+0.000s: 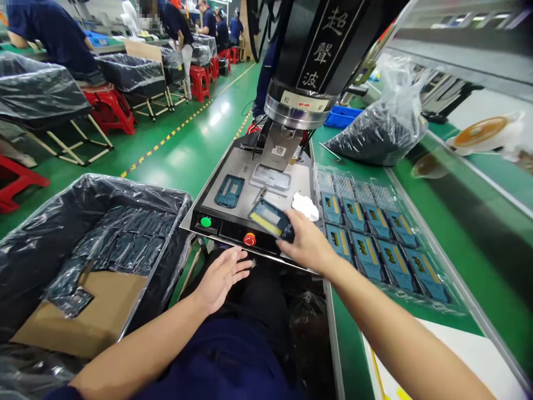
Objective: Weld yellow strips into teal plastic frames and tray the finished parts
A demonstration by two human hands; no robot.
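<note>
My right hand [306,239] grips one end of a dark blue plastic casing [270,216] with a yellow strip, held tilted over the front of the machine's metal plate [245,164]. My left hand [222,278] hangs below the machine's front edge, palm turned inward, fingers apart and holding nothing. Another blue casing [230,191] lies flat on the left of the plate. Behind the held casing is a metal fixture [271,176], under the flat horn [280,147] of the ultrasonic welder [316,50]. A white cloth-like piece [305,206] lies near my right hand.
A clear tray [452,308] of several casings lies on the green bench to the right. A lined bin [189,197] with bagged parts stands at left. A green button [206,222] and red stop button [249,239] face me. A filled plastic bag [385,122] sits behind the tray.
</note>
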